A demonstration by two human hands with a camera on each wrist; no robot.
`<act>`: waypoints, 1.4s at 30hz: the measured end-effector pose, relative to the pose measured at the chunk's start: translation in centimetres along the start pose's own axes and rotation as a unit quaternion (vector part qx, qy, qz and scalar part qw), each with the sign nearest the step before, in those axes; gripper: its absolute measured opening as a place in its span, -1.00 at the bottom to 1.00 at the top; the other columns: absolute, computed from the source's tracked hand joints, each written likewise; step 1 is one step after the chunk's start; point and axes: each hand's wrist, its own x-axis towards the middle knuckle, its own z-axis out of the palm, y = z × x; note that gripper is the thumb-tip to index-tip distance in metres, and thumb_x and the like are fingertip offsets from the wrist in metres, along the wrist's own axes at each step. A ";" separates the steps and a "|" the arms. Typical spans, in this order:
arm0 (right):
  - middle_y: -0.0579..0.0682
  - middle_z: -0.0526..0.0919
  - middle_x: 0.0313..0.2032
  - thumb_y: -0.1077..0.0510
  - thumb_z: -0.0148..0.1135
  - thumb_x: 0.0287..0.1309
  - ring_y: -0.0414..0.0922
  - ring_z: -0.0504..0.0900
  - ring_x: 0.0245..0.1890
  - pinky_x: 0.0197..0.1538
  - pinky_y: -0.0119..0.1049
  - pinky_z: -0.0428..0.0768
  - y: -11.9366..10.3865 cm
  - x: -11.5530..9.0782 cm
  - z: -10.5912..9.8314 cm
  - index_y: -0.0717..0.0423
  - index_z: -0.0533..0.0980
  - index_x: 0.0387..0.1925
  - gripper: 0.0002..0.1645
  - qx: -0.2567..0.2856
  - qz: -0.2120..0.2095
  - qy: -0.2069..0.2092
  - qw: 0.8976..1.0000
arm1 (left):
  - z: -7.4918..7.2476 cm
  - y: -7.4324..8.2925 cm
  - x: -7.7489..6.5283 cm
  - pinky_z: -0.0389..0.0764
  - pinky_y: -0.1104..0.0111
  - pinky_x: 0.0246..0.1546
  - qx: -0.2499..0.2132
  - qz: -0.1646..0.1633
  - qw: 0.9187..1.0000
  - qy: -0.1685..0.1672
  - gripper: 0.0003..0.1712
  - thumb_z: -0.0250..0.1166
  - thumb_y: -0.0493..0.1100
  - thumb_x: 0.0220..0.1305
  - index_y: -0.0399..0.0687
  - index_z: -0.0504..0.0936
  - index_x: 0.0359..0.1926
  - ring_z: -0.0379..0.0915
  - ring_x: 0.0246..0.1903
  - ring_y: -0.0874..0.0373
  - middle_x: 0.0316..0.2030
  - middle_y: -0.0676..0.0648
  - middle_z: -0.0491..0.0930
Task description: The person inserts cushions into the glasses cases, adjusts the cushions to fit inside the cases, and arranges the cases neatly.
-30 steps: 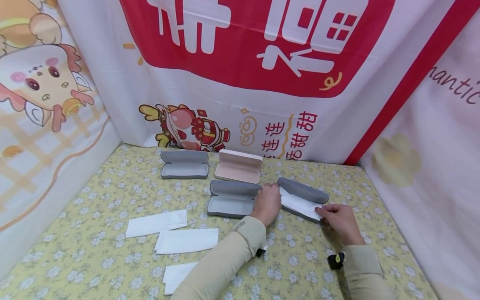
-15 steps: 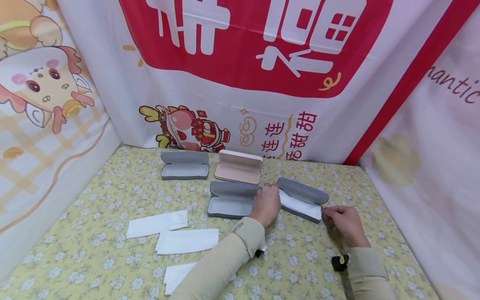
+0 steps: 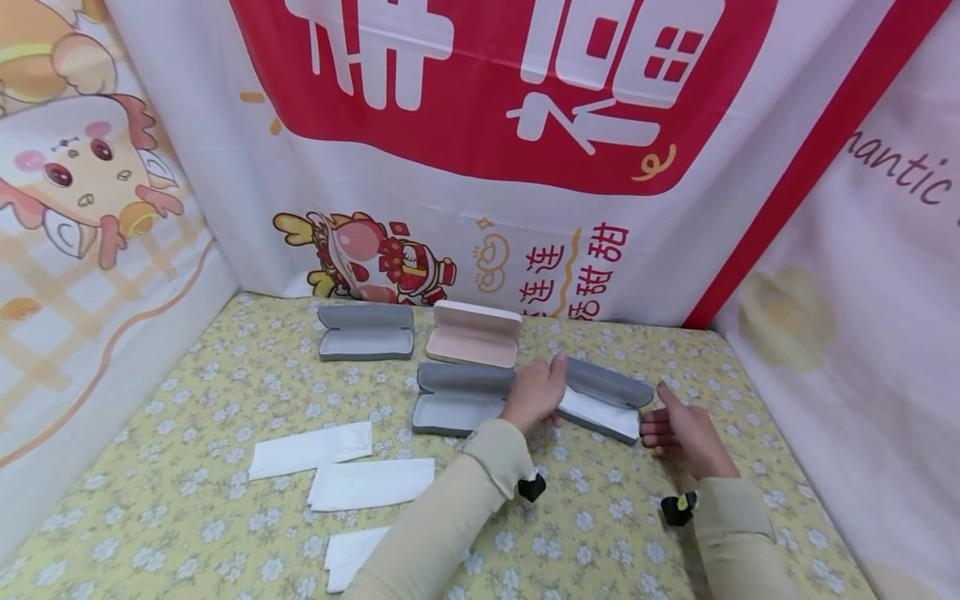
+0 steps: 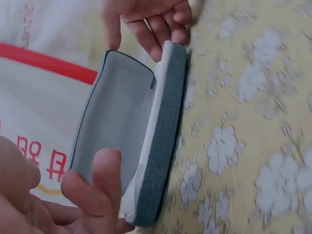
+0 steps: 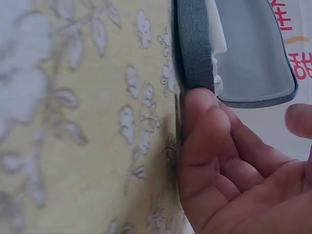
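Observation:
A grey glasses case [image 3: 609,383] lies open on the right of the cloth, slightly askew. Folded white tissue [image 3: 597,410] fills its lower half. My left hand [image 3: 535,392] is at the case's left end, its thumb raised by the lid; in the left wrist view its fingers [image 4: 106,170] are at that end. At the other end is my right hand [image 3: 688,433], fingertips touching the base and thumb held apart near the lid corner. In the right wrist view those fingers [image 5: 207,131] bend loosely against the base.
Another grey case [image 3: 459,408] stands open beside my left hand. Behind it are a pink case [image 3: 474,346] and a further grey case [image 3: 366,342], both open. Folded white tissues [image 3: 371,483] lie at front left. A printed curtain [image 3: 465,167] hangs behind.
My right hand has let go of the tissue, moved right, and spread its thumb from its fingers at the case end. My left thumb has lifted. The tissue now lies further inside the case.

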 end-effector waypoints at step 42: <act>0.11 0.63 -0.43 0.00 0.12 0.18 -0.09 0.63 -0.46 -0.30 -0.20 0.60 0.6 -0.4 0.8 0.45 0.42 -0.04 -0.44 -0.003 -0.053 0.004 0.999 | -0.3 0.6 -2.2 0.56 0.07 -0.48 -0.013 -0.065 0.995 -0.071 0.12 -0.32 0.66 -0.07 0.07 0.05 0.37 0.54 -0.55 -0.18 0.27 -0.22 0.13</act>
